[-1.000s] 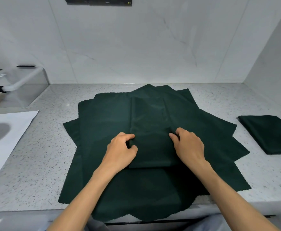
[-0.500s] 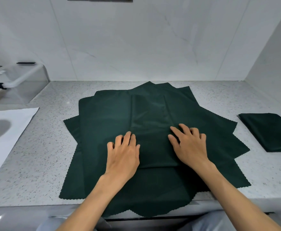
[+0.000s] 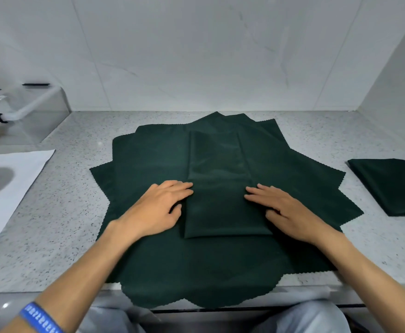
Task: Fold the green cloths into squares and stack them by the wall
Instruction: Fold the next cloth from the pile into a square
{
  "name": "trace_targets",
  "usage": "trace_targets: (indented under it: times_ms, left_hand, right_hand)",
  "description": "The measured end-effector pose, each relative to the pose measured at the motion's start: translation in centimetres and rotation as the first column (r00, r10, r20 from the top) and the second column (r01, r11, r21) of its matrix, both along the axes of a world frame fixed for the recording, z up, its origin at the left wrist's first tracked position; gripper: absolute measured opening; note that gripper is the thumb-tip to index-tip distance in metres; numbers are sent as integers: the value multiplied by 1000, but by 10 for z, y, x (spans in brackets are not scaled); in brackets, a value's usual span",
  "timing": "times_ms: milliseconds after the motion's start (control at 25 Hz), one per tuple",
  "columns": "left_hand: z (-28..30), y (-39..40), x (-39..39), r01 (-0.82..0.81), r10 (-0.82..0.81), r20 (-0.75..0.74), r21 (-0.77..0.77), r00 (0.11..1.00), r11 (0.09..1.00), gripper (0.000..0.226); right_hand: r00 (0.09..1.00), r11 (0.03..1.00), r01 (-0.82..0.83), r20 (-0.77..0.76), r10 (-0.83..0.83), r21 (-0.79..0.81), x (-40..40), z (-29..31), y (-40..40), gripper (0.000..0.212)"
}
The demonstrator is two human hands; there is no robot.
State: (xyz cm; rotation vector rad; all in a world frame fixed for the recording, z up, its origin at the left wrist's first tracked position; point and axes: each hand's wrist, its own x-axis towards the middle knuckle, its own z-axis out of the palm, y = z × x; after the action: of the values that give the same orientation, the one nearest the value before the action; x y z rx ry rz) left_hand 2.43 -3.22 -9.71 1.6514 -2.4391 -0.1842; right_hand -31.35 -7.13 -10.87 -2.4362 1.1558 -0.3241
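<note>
Folded cloth, hands flanking edges.

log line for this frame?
phase: folding | left hand: flat beside folded strip | right hand: flat beside it | finished square: right

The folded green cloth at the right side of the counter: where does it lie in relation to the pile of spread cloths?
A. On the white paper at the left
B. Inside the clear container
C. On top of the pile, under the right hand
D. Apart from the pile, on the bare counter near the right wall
D: the folded green cloth lies alone on the speckled counter, with bare counter between it and the pile of spread cloths.
</note>
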Motion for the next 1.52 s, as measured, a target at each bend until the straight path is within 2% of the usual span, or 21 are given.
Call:
trace_targets:
  times_ms: [80, 240, 360, 480, 560, 640, 720, 760, 840, 920, 1000, 1080, 1200, 1320, 1400, 1520]
  left_hand:
    - [-4, -3, 1, -24, 26, -68, 29, 997, 999, 54]
    - [-2, -9, 2, 7, 4, -84, 129, 996, 992, 66]
    - [-10, -10, 0, -40, 44, -106, 41, 993, 998, 61]
    - [-13, -15, -13, -120, 109, -143, -69, 984, 990, 49]
    - [-10, -5, -14, -84, 73, -114, -92, 991, 992, 49]
    - [-7, 20, -6, 27, -31, -55, -86, 998, 996, 52]
    - [-2, 45, 1, 97, -98, -40, -9, 994, 995, 57]
    - [3, 50, 0, 84, -80, -73, 50, 994, 995, 56]
    - [13, 46, -9, 19, -7, -144, 83, 990, 996, 49]
    - [21, 28, -20, -2, 11, -98, 90, 995, 996, 53]
    - [23, 11, -25, -30, 42, -51, 225, 998, 974, 60]
    - [22, -2, -22, -76, 143, -157, 372, 977, 925, 46]
    - [21, -8, -15, -37, 220, -359, 453, 907, 891, 10]
    - [21, -6, -14, -33, 260, -450, 451, 855, 892, 11]
    - [20, -8, -17, -86, 290, -436, 430, 852, 899, 10]
    - [20, -8, -23, -207, 327, -364, 332, 872, 920, 9]
  right_hand:
    - [1000, 994, -10, 7, 9, 109, -3, 3, -8, 64]
    - [999, 999, 33, -20, -33, -14, -2, -3, -20, 62]
    - [997, 982, 64, 56, -55, -178, 6, -15, -21, 56]
    - [995, 966, 98, 21, -96, -240, 13, -14, -26, 58]
    - [997, 970, 67, -16, -73, -235, 9, -11, -18, 63]
    - [1000, 970, -3, -28, -4, -243, -2, -13, 5, 65]
    - [998, 973, -47, 17, 52, -225, -8, -8, 28, 69]
    - [995, 978, -48, 74, 64, -204, -7, -3, 32, 68]
    - [991, 986, -5, 133, 28, -168, 7, 14, 28, 52]
    - [999, 993, 1, 36, 3, -116, 29, 28, 18, 39]
    - [987, 999, 5, -161, -11, -35, 46, 35, 7, 54]
    - [976, 994, 55, -214, -33, 98, 54, 38, -3, 54]
    - [994, 975, 54, -101, -33, 214, 51, 38, -14, 20]
    - [999, 968, 35, 24, -42, 250, 47, 39, -19, 9]
    - [992, 968, 79, 81, -102, 240, 49, 36, -21, 10]
    - [963, 975, 197, 166, -213, 104, 53, 22, -20, 10]
